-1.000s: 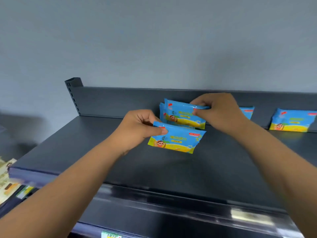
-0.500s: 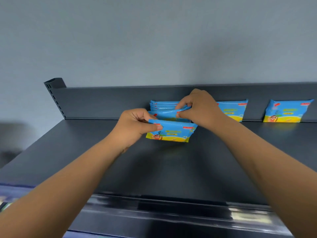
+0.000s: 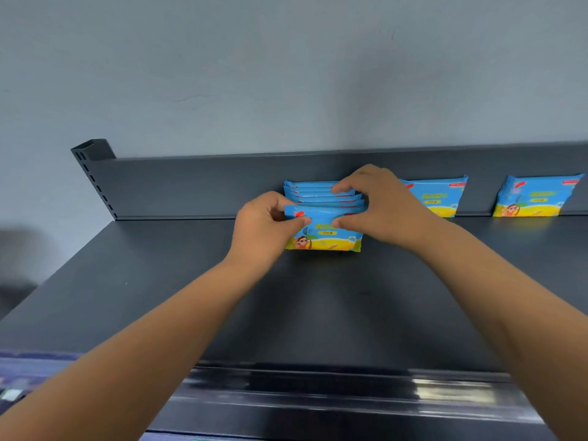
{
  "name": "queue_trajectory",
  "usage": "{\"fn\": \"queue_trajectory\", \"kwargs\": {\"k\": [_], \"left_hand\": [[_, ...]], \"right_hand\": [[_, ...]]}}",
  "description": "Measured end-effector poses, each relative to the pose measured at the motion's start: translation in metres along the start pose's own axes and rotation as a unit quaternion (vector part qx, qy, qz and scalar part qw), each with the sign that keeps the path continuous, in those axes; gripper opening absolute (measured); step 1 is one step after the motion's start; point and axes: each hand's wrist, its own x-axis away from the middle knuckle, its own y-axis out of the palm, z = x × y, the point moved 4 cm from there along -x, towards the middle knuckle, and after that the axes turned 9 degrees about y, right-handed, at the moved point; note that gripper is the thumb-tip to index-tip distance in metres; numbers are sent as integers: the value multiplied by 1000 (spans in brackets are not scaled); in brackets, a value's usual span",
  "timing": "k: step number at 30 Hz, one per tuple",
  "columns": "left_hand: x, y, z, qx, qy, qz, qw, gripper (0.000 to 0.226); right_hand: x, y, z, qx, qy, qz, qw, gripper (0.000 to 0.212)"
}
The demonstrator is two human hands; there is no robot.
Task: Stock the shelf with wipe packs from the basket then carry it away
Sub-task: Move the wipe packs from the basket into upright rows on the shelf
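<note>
In the centre of the frame the left hand (image 3: 265, 232) pinches the upper left corner of the front wipe pack (image 3: 324, 235), which stands upright on the dark shelf (image 3: 159, 297). The right hand (image 3: 383, 208) grips this pack together with the row of packs (image 3: 318, 193) behind it. Two more stacks (image 3: 437, 195) lean on the back panel (image 3: 191, 186) at the right of the frame.

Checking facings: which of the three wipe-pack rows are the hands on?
The leftmost row: the left hand pinches its front pack, the right hand clasps the row; the middle row and right row stand unheld.
</note>
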Motion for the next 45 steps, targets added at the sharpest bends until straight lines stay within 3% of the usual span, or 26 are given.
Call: {"fn": "queue_trajectory", "kwargs": {"k": [10, 14, 17, 20, 24, 29, 34, 39, 45], "left_hand": [[-9, -3, -5, -98, 0, -14, 995, 36], [-7, -3, -2, -126, 3, -8, 992, 43], [-3, -9, 4, -158, 16, -10, 987, 59], [4, -24, 19, -257, 62, -20, 964, 66], [25, -57, 35, -428, 112, -1, 897, 67], [67, -124, 28, -509, 11, 68, 858, 82], [129, -211, 13, -566, -84, 146, 807, 75], [227, -288, 10, -587, -178, 217, 760, 61], [362, -354, 3, -555, -348, 283, 700, 71]], "right_hand": [[6, 7, -8, 51, 50, 53, 996, 77], [11, 9, -10, 78, 48, 59, 994, 72], [18, 5, -19, 42, 31, 89, 995, 54], [25, 0, -36, -7, 40, 116, 992, 49], [35, 13, -79, -44, 15, 80, 996, 58], [43, 54, -156, -51, -78, 17, 995, 64], [59, 109, -243, -70, -180, -76, 978, 62], [102, 172, -333, -82, -302, -164, 936, 56], [194, 251, -434, -93, -424, -251, 865, 55]]}}
